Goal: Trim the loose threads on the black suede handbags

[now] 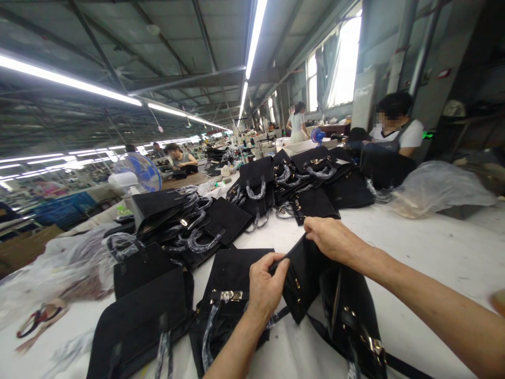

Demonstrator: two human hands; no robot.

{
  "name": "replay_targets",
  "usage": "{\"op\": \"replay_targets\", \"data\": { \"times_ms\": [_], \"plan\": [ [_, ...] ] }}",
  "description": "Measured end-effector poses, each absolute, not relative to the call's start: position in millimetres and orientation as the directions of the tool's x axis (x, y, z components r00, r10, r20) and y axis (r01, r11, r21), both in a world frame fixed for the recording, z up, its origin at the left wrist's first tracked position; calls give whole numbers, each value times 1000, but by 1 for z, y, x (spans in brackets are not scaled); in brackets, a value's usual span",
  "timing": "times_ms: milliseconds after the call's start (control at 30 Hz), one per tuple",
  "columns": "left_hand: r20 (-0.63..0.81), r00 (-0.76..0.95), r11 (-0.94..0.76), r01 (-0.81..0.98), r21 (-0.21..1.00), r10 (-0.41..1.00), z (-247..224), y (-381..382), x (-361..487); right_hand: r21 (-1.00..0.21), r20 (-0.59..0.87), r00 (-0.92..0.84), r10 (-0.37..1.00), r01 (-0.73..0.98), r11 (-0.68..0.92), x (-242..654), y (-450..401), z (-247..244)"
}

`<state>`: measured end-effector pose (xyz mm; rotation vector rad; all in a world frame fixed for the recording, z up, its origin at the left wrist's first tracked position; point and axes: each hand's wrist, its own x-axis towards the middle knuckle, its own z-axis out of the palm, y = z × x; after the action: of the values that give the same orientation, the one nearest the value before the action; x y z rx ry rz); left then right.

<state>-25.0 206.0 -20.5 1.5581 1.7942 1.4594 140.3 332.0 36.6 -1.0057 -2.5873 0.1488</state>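
Between my two hands a black handbag [302, 271] with small gold fittings is held up, tilted, above the white table. My left hand [266, 281] pinches its left upper corner between thumb and fingers. At the upper right corner, my right hand [325, 237] grips the edge, fingers closed. Another black handbag [351, 310] with a gold clasp stands just below my right forearm. Beneath and left of my left hand lies a black bag [236, 268] with a gold clasp and a plastic-wrapped handle. Farther left rests a plain black bag [142, 321].
A heap of black handbags [256, 173] with plastic-wrapped handles covers the table's far side. Clear plastic [437, 187] lies at right, more plastic sheeting [59, 268] at left. Scissors [39, 318] lie front left. Beyond are a fan [144, 171] and a seated co-worker [394, 126].
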Motion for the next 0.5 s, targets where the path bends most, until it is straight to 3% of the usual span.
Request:
{"op": "replay_targets", "data": {
  "times_ms": [233,333,433,500],
  "plan": [
    [341,-271,-150,543,826,900,-9,203,-26,-119,308,-735,605,601,791,143,331,36],
    [249,-228,-75,579,812,941,3,214,-30,-106,311,-732,606,607,788,142,329,36],
    [186,-195,5,703,712,963,18,233,-27,-85,329,-720,611,622,778,140,329,36],
    [253,-146,-31,810,585,957,26,243,-22,-85,344,-704,621,635,768,139,328,36]
  ]
}}
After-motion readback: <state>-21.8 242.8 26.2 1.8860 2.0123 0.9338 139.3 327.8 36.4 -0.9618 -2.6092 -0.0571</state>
